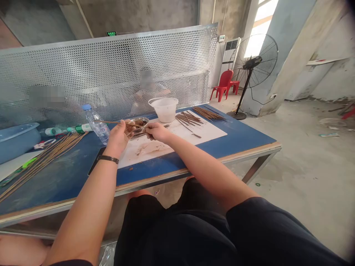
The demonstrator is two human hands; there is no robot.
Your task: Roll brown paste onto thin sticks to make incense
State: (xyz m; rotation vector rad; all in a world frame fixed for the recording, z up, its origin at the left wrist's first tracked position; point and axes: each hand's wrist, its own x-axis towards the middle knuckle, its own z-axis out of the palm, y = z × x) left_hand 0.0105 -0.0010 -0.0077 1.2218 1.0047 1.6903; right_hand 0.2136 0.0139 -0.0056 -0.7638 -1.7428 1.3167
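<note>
My left hand [119, 135] is closed around a thin brown stick [112, 122] that points left at about chest height over the blue table [244, 137]. My right hand [155, 131] pinches the other end of the stick, close to a small metal bowl [139, 123] of brown paste. Both hands hover above a stained white board [163, 142]. A black band sits on my left wrist.
A white plastic tub [164, 109] and a pile of coated sticks [191, 119] lie on the board's far side. A water bottle [96, 125], a long bundle of bare sticks [41, 159] and a blue basin [16, 140] are on the left. Perforated metal screen behind, other people beyond it. Fan and red chairs stand right.
</note>
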